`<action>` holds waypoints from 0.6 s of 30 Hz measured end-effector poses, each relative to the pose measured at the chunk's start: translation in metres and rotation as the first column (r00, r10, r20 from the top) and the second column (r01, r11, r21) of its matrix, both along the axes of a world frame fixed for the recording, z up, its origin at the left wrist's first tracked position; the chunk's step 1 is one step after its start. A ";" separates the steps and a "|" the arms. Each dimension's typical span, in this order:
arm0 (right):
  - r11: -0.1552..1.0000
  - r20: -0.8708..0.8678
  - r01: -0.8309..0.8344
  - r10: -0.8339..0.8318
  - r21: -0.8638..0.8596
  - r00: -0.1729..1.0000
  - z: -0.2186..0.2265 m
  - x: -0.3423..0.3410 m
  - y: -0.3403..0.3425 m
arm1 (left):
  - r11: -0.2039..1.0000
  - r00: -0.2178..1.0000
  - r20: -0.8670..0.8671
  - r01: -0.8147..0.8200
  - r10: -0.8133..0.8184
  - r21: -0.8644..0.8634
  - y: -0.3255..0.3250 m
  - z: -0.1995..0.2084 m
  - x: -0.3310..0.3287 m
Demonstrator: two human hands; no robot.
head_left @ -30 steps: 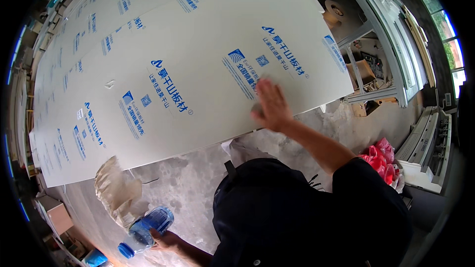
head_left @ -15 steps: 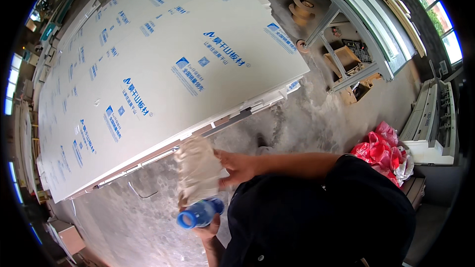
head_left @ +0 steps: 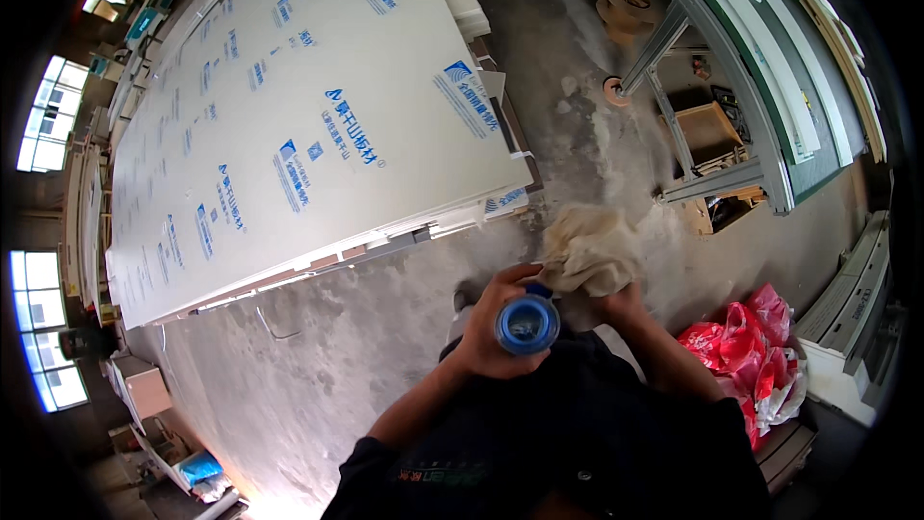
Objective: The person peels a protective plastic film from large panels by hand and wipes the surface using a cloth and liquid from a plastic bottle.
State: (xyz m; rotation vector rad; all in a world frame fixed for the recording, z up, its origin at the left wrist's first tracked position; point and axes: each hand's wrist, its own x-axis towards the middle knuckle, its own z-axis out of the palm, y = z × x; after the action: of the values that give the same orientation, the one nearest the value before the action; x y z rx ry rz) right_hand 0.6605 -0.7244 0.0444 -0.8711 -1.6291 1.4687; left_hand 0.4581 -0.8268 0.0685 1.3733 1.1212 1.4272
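In front of my body, my left hand (head_left: 489, 332) is closed around a blue bottle (head_left: 542, 341), a cylinder whose round, ringed end faces up toward me. I cannot tell whether that end is its mouth or its base. To its right, my right hand (head_left: 621, 304) grips a crumpled beige cloth (head_left: 589, 248) from below, and the cloth hides most of its fingers. The cloth bunches up beside the bottle and the left fingertips; whether it touches the bottle is not plain.
A large stack of white boards (head_left: 279, 144) with blue print fills the left. At the right stand a grey metal frame (head_left: 760, 149) carrying long panels, brown tape rolls (head_left: 630, 2) and a wooden box (head_left: 707, 130). Red and white plastic bags (head_left: 736, 342) lie lower right.
The view has turned, so the board stack sits farther left. Both hands have shifted right in the picture, with the bottle now upright-facing and the cloth to its right rather than beyond it.
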 end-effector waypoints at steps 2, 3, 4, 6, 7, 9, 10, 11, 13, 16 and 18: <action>0.946 -0.009 0.207 -0.216 -0.248 0.976 -0.006 0.034 0.035 | 0.996 0.990 0.136 0.039 -0.027 -0.085 0.035 0.002 0.024; 0.980 0.074 0.200 -0.200 0.010 0.977 -0.005 0.052 0.061 | 0.998 0.997 0.064 0.047 -0.044 -0.049 0.058 0.001 0.027; 0.956 0.091 0.291 -0.292 0.021 0.952 0.000 0.063 0.076 | 0.998 0.997 0.047 0.055 -0.053 -0.041 0.076 0.000 0.031; 0.888 0.110 0.458 -0.460 0.044 0.881 0.012 0.079 0.109 | 0.998 0.998 0.003 0.063 -0.062 -0.026 0.113 -0.001 0.040; 0.870 0.139 0.466 -0.487 0.158 0.862 0.006 0.093 0.127 | 0.996 0.996 -0.014 0.090 -0.090 -0.017 0.133 0.001 0.043; 0.846 0.151 0.385 -0.463 0.368 0.873 0.021 0.107 0.155 | 0.997 0.995 -0.062 0.082 -0.081 0.007 0.165 -0.015 0.049; 0.817 0.205 0.278 -0.427 0.506 0.881 0.030 0.109 0.173 | 0.997 0.994 -0.085 0.069 -0.068 0.018 0.181 -0.024 0.051; 0.748 0.255 0.177 -0.423 0.639 0.869 0.043 0.118 0.191 | 0.995 0.996 -0.068 0.061 -0.056 0.074 0.206 -0.027 0.060; 0.672 0.347 -0.011 -0.368 0.740 0.863 0.057 0.114 0.235 | 0.996 0.990 -0.114 0.091 -0.088 0.018 0.248 -0.031 0.068; 0.664 0.461 -0.199 -0.244 0.720 0.853 0.064 0.085 0.300 | 0.997 0.994 -0.097 0.038 -0.045 -0.072 0.302 -0.037 0.069; 0.678 0.524 -0.294 -0.158 0.674 0.837 0.069 0.063 0.342 | 0.994 0.998 -0.065 -0.016 0.009 -0.112 0.335 -0.038 0.064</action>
State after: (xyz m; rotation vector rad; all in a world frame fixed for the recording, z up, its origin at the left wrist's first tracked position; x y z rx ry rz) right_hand 0.7234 -0.3826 0.1137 -0.7643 -2.4498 0.4449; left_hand 0.5218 -0.4920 0.0302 1.3427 1.2347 1.3165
